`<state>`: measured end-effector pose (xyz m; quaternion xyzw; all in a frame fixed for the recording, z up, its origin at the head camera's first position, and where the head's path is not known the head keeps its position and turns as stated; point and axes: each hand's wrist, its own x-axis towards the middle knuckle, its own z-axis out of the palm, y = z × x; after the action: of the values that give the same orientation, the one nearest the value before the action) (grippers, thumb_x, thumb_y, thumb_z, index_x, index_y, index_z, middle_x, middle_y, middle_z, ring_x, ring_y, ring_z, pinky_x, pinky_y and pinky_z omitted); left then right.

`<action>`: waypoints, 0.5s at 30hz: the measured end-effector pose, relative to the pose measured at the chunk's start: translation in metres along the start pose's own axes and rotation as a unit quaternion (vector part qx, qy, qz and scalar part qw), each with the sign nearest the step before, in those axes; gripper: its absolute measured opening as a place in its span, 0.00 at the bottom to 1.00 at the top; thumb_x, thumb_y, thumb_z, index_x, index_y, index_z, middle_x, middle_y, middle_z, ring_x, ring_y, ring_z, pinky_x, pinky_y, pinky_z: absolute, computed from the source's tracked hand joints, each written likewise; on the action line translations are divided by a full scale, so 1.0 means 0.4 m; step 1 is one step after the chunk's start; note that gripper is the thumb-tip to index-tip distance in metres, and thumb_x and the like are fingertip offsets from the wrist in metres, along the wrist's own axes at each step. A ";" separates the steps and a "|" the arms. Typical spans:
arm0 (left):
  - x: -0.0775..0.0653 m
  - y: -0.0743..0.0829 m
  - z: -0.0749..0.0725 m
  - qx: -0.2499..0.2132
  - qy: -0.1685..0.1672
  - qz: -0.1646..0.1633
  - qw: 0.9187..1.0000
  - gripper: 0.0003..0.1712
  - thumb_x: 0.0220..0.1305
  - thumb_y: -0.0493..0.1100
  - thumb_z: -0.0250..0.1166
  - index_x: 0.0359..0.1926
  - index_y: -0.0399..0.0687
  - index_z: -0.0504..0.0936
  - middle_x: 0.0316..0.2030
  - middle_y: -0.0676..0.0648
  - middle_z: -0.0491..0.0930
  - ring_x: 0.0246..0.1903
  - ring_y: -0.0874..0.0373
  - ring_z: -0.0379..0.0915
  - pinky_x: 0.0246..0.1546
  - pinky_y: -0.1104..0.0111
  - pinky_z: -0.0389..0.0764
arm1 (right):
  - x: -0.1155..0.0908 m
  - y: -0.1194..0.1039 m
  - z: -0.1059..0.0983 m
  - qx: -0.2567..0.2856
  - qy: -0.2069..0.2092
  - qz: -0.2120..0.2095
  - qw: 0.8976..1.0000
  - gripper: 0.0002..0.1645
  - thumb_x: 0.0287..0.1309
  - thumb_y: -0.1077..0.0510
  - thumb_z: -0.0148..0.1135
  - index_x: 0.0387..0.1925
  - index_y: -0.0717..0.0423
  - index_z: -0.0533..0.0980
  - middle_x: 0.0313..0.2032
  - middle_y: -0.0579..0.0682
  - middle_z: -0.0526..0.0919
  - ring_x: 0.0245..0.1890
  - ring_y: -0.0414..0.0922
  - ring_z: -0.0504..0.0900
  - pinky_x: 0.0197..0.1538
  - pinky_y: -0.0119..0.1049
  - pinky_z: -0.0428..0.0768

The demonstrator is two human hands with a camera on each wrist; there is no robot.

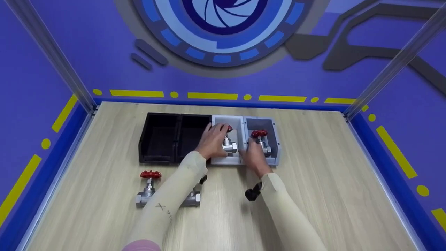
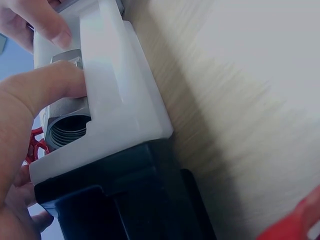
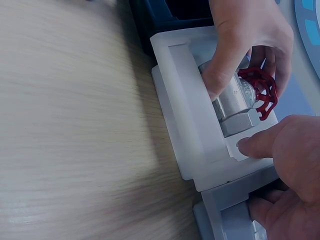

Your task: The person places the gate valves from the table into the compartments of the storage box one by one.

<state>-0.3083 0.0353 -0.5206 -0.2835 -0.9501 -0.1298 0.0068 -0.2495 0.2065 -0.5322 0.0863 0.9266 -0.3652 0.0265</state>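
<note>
My left hand (image 1: 213, 141) grips a gate valve (image 1: 229, 145) with a red handwheel inside the white storage bin (image 1: 226, 160). The thumb lies along the metal body, while the fingers reach round behind, near the handwheel (image 3: 261, 92). Beside it, my right hand (image 1: 254, 156) straddles the adjoining side walls, thumb over the white bin and fingers curled down into the grey storage bin (image 1: 277, 139). A second valve (image 1: 259, 134) stands in that grey bin, partly hidden by the right hand. The valve's threaded opening (image 2: 69, 131) shows in the left wrist view.
Two black bins (image 1: 158, 139) join the row on the left. In front of them a valve (image 1: 149, 190) stands on the wooden table (image 1: 313, 195), with another valve (image 1: 192, 199) mostly behind my left forearm. Blue-purple panels (image 1: 104, 69) enclose the table's back and sides.
</note>
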 end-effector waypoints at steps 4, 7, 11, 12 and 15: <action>0.003 -0.002 0.002 -0.002 -0.001 0.003 1.000 0.61 0.36 0.53 0.77 0.72 0.43 0.59 0.67 0.42 0.65 0.68 0.49 0.61 0.74 0.48 0.48 | -0.001 -0.001 -0.001 0.003 -0.002 0.008 1.000 0.30 0.58 0.59 0.64 0.60 0.65 0.68 0.50 0.66 0.81 0.52 0.57 0.81 0.58 0.48 0.78; 0.005 -0.004 0.005 -0.003 0.003 0.008 1.000 0.60 0.36 0.52 0.78 0.71 0.43 0.60 0.67 0.42 0.66 0.68 0.49 0.62 0.74 0.47 0.47 | -0.001 -0.002 -0.001 -0.001 0.002 0.007 1.000 0.29 0.57 0.59 0.64 0.59 0.65 0.68 0.49 0.66 0.81 0.51 0.57 0.81 0.57 0.48 0.78; 0.008 -0.005 0.008 0.005 0.016 0.016 1.000 0.57 0.36 0.52 0.77 0.69 0.43 0.62 0.65 0.42 0.68 0.66 0.49 0.64 0.74 0.46 0.47 | -0.001 -0.004 -0.001 -0.007 0.008 0.003 1.000 0.27 0.57 0.59 0.64 0.56 0.65 0.70 0.47 0.65 0.82 0.49 0.56 0.81 0.55 0.48 0.79; 0.008 -0.005 0.009 0.009 0.017 0.016 1.000 0.56 0.36 0.52 0.77 0.68 0.44 0.63 0.64 0.42 0.69 0.66 0.49 0.64 0.74 0.46 0.47 | -0.002 -0.004 -0.001 -0.008 0.007 0.002 1.000 0.26 0.57 0.59 0.64 0.55 0.64 0.70 0.46 0.65 0.82 0.48 0.56 0.82 0.55 0.48 0.79; 0.010 -0.002 0.011 0.018 0.017 0.015 1.000 0.54 0.37 0.52 0.77 0.67 0.45 0.64 0.63 0.43 0.70 0.65 0.49 0.65 0.74 0.46 0.47 | -0.002 -0.004 -0.001 -0.012 0.007 -0.002 1.000 0.24 0.57 0.59 0.65 0.54 0.64 0.70 0.44 0.64 0.83 0.47 0.55 0.82 0.53 0.48 0.80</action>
<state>-0.3119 0.0380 -0.5245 -0.2958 -0.9476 -0.1169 0.0297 -0.2491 0.2054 -0.5308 0.0867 0.9313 -0.3532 0.0207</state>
